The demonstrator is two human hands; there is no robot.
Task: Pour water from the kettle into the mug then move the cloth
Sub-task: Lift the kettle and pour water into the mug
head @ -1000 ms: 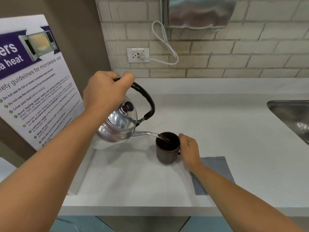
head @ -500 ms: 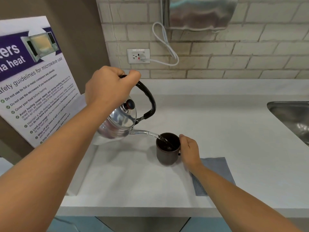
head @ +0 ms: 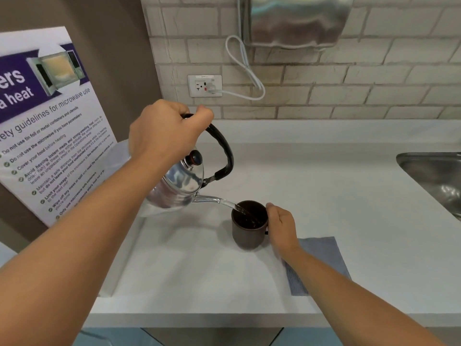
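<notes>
My left hand (head: pixel 164 131) grips the black handle of a shiny steel kettle (head: pixel 178 187), which is tilted to the right above the white counter. A thin stream of water runs from its spout into a dark brown mug (head: pixel 247 227) standing on the counter. My right hand (head: pixel 282 227) is wrapped around the mug's right side, hiding its handle. A grey cloth (head: pixel 321 255) lies flat on the counter just right of the mug, partly under my right forearm.
A steel sink (head: pixel 434 176) is set into the counter (head: pixel 336 196) at the far right. A microwave safety poster (head: pixel 50 126) leans at the left. On the brick wall hang a wall socket (head: pixel 205 85) with a white cable and a metal dispenser (head: pixel 296 20).
The kettle has been lifted slightly and tipped further toward the mug, and water keeps flowing. My right hand stays on the mug; the cloth has not moved.
</notes>
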